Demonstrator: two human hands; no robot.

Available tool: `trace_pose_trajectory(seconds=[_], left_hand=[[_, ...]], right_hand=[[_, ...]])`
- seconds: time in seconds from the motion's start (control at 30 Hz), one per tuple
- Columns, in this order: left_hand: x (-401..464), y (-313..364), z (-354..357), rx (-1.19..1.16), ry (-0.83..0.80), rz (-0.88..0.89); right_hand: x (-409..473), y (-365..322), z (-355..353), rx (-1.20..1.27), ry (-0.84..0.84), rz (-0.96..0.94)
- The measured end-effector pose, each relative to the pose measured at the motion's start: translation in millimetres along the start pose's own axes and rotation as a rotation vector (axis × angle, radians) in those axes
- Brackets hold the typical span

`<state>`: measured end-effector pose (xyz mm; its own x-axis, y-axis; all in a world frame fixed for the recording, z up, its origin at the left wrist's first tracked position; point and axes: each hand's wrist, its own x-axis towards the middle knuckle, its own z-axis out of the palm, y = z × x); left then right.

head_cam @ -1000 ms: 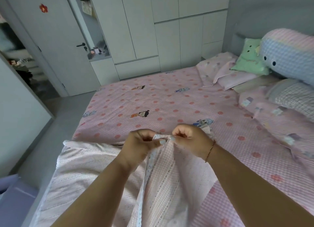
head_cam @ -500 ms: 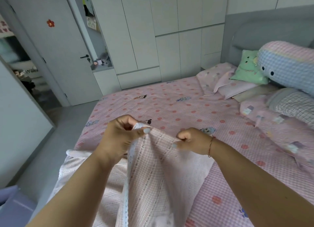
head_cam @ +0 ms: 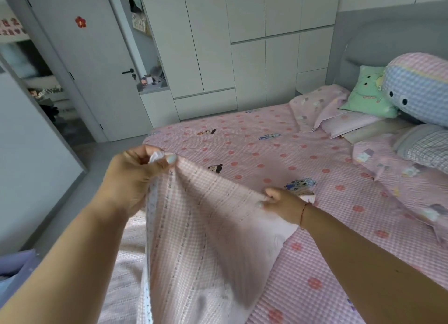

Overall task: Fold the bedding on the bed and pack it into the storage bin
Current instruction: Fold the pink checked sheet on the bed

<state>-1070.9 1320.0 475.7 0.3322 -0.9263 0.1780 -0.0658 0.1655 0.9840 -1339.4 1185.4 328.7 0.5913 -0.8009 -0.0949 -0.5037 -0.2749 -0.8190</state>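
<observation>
Left hand (head_cam: 135, 175) is up high, fingers & thumb pinched tight on a corner of the pink blanket (head_cam: 206, 238). Right hand (head_cam: 283, 203) is lower, down near the bed (head_cam: 278, 154), fingers curled round the blanket's edge. Blanket hangs between both hands & drapes over the bed's near side. Pillows (head_cam: 339, 115) sit by the gray headboard (head_cam: 378, 42). White closets (head_cam: 242, 44) & a door (head_cam: 97, 69) behind.

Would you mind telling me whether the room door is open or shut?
Open: the door stands swung aside, and another room shows through the doorway on its left.
</observation>
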Motion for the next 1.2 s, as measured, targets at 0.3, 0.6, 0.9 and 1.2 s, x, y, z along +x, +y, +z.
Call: trace_pose_trajectory(seconds=[0.3,0.6,0.9,1.2], left_hand=[[13.0,12.8,-28.7,-0.045,0.185,0.084],[17.3,4.0,-15.6,-0.078,0.229,0.058],[33.0,-3.3,-43.1,-0.006,0.321,0.028],[28.8,-44.2,-19.1,0.473,0.298,-0.072]], right_hand=[[-21.3,-46.9,-36.0,0.31,0.12,-0.244],[-10.2,-17.2,1.3,0.175,-0.09,-0.145],[-1.9,-5.1,-4.6,0.052,0.048,0.102],[22.5,-31.8,-4.8,0.48,0.166,0.271]])
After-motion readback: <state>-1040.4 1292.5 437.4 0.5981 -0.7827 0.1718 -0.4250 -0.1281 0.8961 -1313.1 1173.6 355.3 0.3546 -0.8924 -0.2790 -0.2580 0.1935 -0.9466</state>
